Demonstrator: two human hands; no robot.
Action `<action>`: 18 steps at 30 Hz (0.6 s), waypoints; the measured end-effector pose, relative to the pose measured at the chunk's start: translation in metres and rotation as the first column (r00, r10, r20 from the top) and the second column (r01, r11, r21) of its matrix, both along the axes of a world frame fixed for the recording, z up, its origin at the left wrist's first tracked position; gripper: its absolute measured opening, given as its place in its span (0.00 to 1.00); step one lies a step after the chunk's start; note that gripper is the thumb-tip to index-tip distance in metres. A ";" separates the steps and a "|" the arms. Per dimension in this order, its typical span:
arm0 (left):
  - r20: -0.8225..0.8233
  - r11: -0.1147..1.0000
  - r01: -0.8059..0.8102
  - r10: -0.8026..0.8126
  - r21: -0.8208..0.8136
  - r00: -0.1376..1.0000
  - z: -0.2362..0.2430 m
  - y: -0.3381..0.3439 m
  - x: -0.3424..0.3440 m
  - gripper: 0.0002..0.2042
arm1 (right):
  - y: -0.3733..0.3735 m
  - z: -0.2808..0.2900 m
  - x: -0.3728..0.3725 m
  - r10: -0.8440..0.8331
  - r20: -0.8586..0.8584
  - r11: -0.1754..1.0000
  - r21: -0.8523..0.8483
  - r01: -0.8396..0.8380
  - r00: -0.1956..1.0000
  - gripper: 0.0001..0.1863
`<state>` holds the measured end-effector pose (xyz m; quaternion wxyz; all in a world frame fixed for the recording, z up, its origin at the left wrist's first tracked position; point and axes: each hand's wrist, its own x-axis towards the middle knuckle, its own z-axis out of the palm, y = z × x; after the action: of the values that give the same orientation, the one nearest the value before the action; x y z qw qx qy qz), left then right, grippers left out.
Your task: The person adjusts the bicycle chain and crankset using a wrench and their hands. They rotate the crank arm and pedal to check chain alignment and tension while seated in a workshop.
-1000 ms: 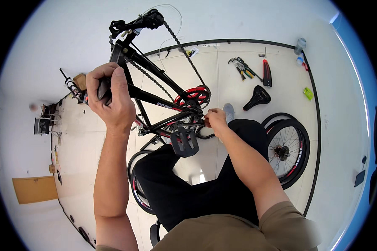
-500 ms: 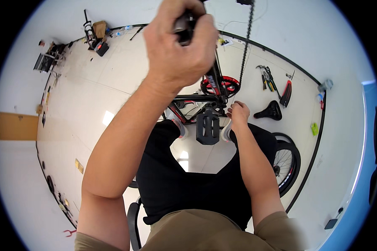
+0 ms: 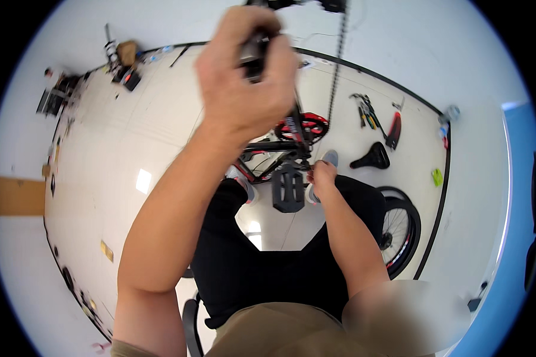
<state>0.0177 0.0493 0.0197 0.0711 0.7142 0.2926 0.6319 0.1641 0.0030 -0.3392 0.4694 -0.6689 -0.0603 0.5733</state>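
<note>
A black bicycle frame with red trim [image 3: 295,128] stands between my legs. My left hand [image 3: 247,77] is raised high, fingers wrapped around a dark part at the frame's upper end. Below it are a red-and-black chainring [image 3: 307,127] and a bicycle chain [image 3: 337,71], which runs up to the top edge. A black flat pedal [image 3: 288,189] points toward me. Just right of this pedal, my right hand [image 3: 323,175] has its fingers curled in close to the crank area. What those fingers hold, if anything, is too small to see.
On the floor at right lie a black saddle [image 3: 371,157], hand tools [image 3: 366,113], a red-and-black mudguard [image 3: 393,131] and a wheel [image 3: 402,235]. A green packet [image 3: 437,177] is near the wall. Boxes and parts [image 3: 127,53] sit along the far left wall.
The whole view has shifted slightly. My right hand has drawn closer to the pedal and crank, and more of my right shoe shows behind it. My left hand keeps its hold.
</note>
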 end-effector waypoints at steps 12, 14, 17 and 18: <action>-0.138 1.000 -0.012 0.010 -0.012 0.990 0.005 -0.013 -0.009 0.08 | 0.066 -0.123 -0.023 -0.157 0.270 0.982 0.148 0.120 0.950 0.23; -0.135 0.998 -0.035 0.028 -0.044 0.990 0.006 -0.016 -0.010 0.08 | 0.073 -0.121 -0.019 -0.130 0.291 0.978 0.196 0.074 0.948 0.22; -0.151 0.997 -0.044 0.034 -0.060 0.988 0.007 -0.015 -0.010 0.08 | 0.076 -0.108 -0.008 0.017 0.331 0.983 0.169 -0.077 0.943 0.18; -0.169 0.995 -0.076 0.065 -0.064 0.983 0.005 -0.018 -0.019 0.08 | 0.068 -0.081 -0.022 0.024 0.397 0.984 0.154 -0.093 0.918 0.11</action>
<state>-0.0018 0.0315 0.0243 0.0488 0.7509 0.3446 0.5613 0.1426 0.0711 -0.4207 0.4854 -0.7259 -0.2219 0.4339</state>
